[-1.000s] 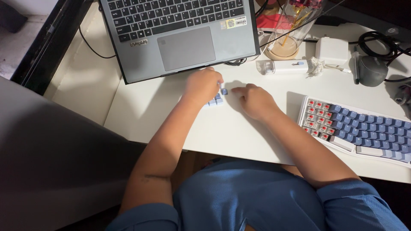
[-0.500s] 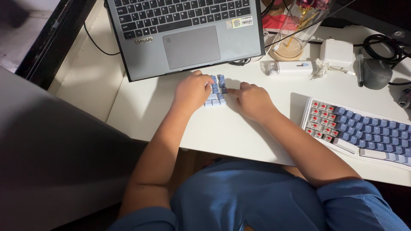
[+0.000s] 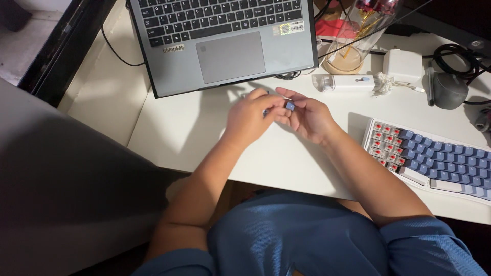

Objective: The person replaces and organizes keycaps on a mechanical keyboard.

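My right hand [image 3: 309, 117] is turned palm up over the white desk [image 3: 179, 128] and pinches a small blue keycap [image 3: 290, 106] at its fingertips. My left hand [image 3: 249, 118] is curled right beside it, its fingertips touching the right hand's fingers near the keycap. A speck of blue [image 3: 265, 112] shows under the left fingers; I cannot tell whether that hand holds it. The loose keycaps on the desk are hidden beneath the hands. At the right lies a keyboard [image 3: 440, 161] with blue caps and several bare red switches [image 3: 383, 145] at its left end.
An open grey laptop [image 3: 225, 46] stands just behind the hands. Behind right are a glass dome with a rose [image 3: 353, 36], a white brush tool [image 3: 348, 82], a white charger [image 3: 402, 64], a grey round object [image 3: 447, 89] and black cables [image 3: 455, 53].
Both hands have lifted from the cluster of loose blue keycaps and come together. The right hand has turned palm up with one keycap in its fingers.
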